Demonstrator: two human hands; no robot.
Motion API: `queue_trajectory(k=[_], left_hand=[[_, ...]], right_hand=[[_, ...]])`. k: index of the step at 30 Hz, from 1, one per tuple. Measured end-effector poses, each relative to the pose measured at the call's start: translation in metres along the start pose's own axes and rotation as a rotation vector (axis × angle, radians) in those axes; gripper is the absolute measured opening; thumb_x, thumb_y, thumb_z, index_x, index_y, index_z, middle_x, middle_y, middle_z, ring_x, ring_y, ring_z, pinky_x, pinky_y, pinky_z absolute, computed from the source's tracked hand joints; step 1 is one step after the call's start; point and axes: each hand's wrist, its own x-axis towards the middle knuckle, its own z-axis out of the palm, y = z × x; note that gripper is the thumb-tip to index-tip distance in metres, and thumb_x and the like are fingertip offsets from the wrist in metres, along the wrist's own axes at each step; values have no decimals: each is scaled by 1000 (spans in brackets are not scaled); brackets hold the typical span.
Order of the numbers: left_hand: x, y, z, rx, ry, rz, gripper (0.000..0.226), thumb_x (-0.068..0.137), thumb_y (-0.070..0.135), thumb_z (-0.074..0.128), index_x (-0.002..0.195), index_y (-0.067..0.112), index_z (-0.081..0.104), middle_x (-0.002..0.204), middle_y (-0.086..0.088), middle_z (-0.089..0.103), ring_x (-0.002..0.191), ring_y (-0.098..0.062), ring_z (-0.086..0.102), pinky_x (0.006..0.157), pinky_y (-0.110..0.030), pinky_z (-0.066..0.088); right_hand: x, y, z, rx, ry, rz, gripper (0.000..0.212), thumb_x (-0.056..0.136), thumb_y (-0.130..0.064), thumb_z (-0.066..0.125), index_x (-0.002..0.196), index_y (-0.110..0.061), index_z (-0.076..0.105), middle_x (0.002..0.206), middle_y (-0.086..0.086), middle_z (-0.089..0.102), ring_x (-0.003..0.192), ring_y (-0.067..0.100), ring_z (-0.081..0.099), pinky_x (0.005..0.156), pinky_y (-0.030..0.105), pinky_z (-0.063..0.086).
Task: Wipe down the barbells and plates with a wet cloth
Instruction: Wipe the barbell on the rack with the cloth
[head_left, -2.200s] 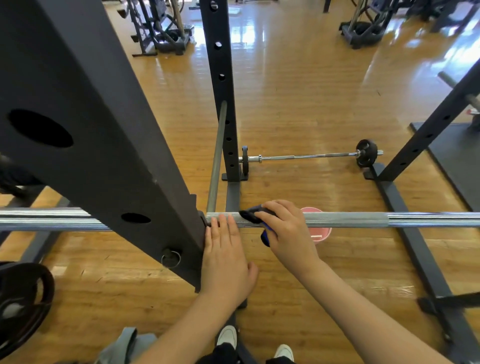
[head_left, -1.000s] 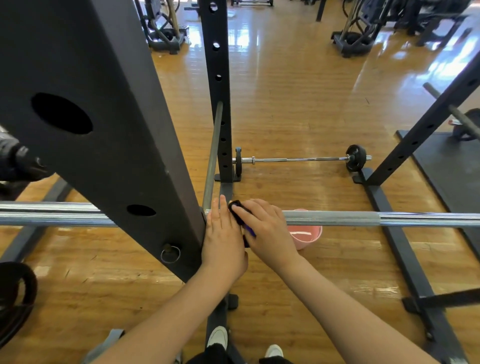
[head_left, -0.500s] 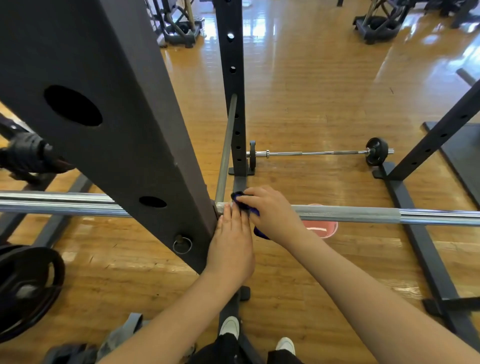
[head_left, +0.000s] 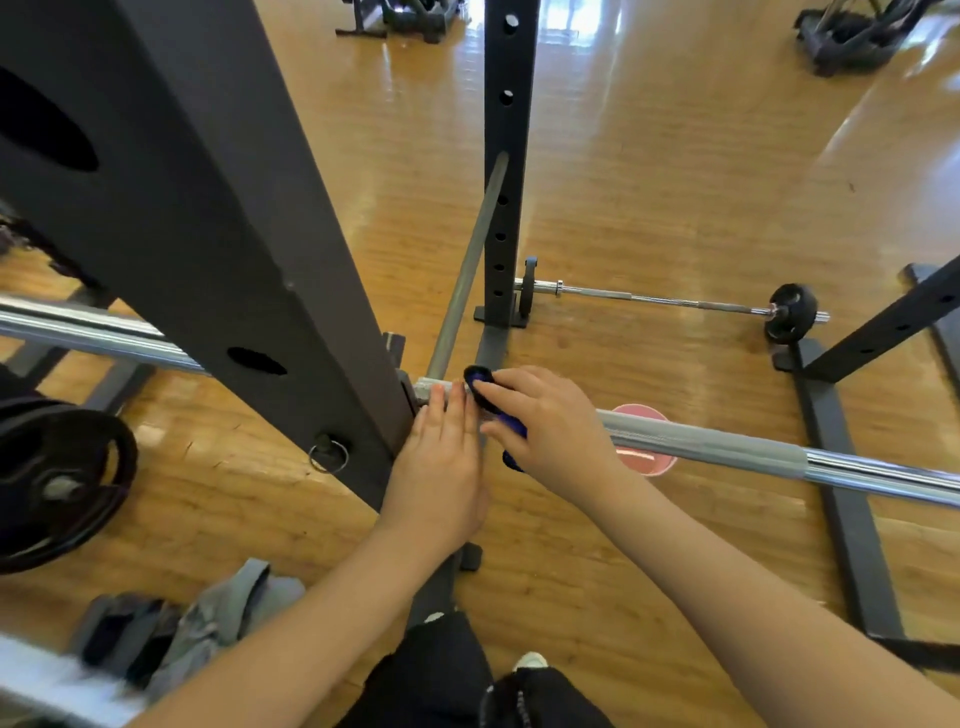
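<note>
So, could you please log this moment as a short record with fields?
left hand: flat, fingers straight, resting on the racked barbell beside the rack upright
right hand: grips a blue cloth on the bar
bucket: pink, on the floor below the bar
second barbell: on the floor farther off
plate: black, at left

Rack upright (head_left: 249, 270) close left of fingers (head_left: 457, 410); bare barbell (head_left: 727, 447) rightward
</note>
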Motion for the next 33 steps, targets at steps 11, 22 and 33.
queue_trajectory(k=[11,22,33], left_hand=[[1,-5,16,-116,158,-34,77,57,14,79,127,-7,54,131,-23,54,123,-37,51,98,-46,42],[3,25,23,-110,256,-329,51,78,16,44,124,0,59,133,-21,53,126,-33,49,101,-46,33],[7,26,7,28,114,-422,55,75,22,44,119,-8,60,121,-23,61,116,-34,57,99,-44,43]], right_hand=[[21,6,-18,305,-4,87,47,87,-2,61,132,-15,54,114,0,65,107,15,55,93,19,36],[57,53,-32,332,-506,-223,34,91,-11,60,124,-21,63,122,-12,61,111,-4,51,102,13,35],[77,56,-4,649,-610,-306,39,96,-6,50,128,-25,58,123,-30,44,114,-15,37,90,-6,24]])
